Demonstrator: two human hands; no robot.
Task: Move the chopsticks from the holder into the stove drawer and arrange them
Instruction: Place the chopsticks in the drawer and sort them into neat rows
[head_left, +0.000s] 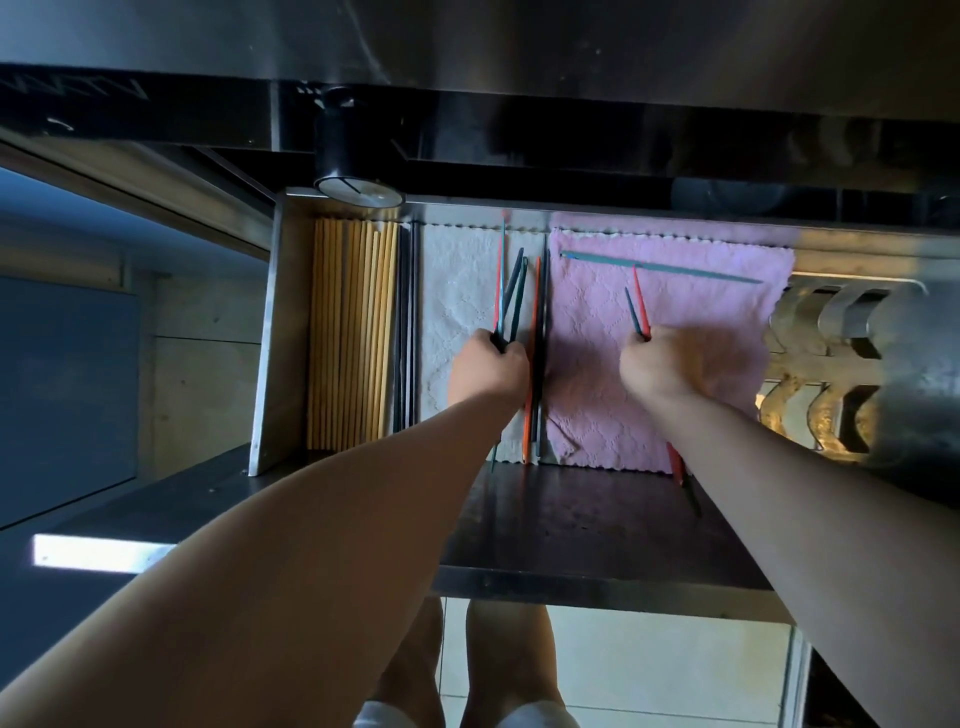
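An open stove drawer (597, 540) lies below me. My left hand (488, 371) grips a few dark teal chopsticks (514, 296) over a white cloth (457, 306). My right hand (670, 364) grips a red and a teal chopstick (638, 306) over a pink cloth (691, 306), their tips pointing away from me. Red and dark chopsticks (537, 353) lie along the seam between the two cloths. One teal chopstick (660, 267) lies crosswise at the far edge of the pink cloth.
A row of wooden chopsticks (353, 332) fills the drawer's left side, with dark ones (408, 332) beside them. A black stove knob (353, 156) juts out above. A perforated metal rack (841, 364) stands at the right. My legs show over a tiled floor below.
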